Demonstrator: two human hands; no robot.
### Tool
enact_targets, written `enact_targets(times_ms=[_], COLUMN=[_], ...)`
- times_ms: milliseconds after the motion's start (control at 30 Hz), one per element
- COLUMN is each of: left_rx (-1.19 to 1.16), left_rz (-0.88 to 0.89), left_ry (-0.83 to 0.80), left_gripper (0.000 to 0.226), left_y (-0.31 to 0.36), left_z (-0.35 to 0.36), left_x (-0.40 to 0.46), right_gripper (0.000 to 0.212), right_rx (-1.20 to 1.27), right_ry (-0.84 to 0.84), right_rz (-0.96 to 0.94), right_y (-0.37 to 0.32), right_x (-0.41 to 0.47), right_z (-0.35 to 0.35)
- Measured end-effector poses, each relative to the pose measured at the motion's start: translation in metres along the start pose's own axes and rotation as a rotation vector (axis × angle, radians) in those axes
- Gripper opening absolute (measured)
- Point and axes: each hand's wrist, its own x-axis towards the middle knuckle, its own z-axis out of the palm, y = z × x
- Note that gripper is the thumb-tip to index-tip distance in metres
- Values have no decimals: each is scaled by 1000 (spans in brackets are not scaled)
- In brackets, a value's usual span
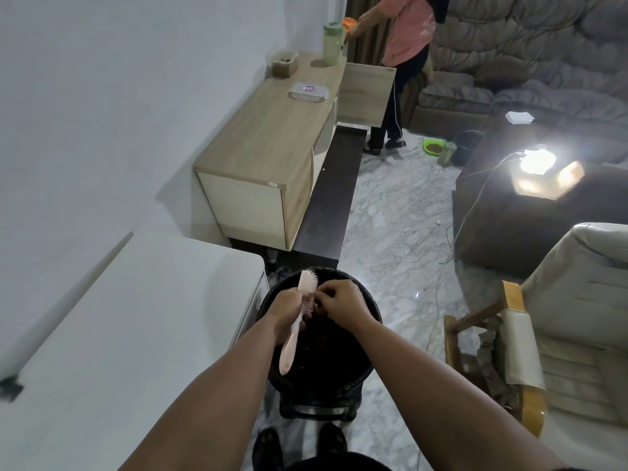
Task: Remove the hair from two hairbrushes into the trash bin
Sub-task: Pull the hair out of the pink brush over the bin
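A pale pink hairbrush (295, 326) is held over the round black trash bin (353, 372), head pointing away, bristles facing right. My left hand (284, 309) is wrapped around the brush just below its head. My right hand (341, 300) touches the bristle side, fingertips pinched at the bristles on what looks like a dark bit of hair; the hair itself is too small to make out clearly. Only one hairbrush is in view.
A white table (129, 321) stands at my left, touching the bin. A wooden cabinet (272, 137) lies beyond it. A person in pink (404, 39) stands at the far end. Dark ottoman with a lamp (537, 164) and a cushioned wooden chair (530, 351) sit at right.
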Motion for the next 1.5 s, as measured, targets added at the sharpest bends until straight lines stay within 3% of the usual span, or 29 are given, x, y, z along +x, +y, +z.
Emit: enact_targets(times_ms=[100, 200, 400, 500, 633, 967, 1233, 1367, 1500], left_rx=[5, -79, -120, -120, 4, 383, 278, 196, 127], left_rz=[-6, -74, -110, -110, -113, 14, 54, 32, 5], left_ry=[105, 82, -35, -73, -82, -41, 95, 104, 98], left_gripper=[29, 31, 33, 33, 34, 41, 35, 35, 39], left_y=[4, 2, 7, 6, 3, -5, -2, 4, 5], left_z=[-16, -30, -7, -2, -1, 4, -24, -40, -43], left_x=[0, 0, -11, -14, -18, -6, 0, 4, 4], right_gripper=[18, 19, 12, 16, 9, 13, 21, 20, 25], right_rx=[59, 38, 209, 144, 60, -62, -4, -1, 23], right_ry=[67, 50, -68, -1, 44, 29, 103, 184, 158], right_rz=[218, 267, 107, -12, 7, 208, 553, 596, 601], right_y=[25, 36, 0, -8, -5, 3, 71, 82, 80], right_x=[3, 2, -3, -8, -11, -7, 6, 0, 3], right_z=[-18, -33, -4, 9, 10, -13, -25, -34, -34])
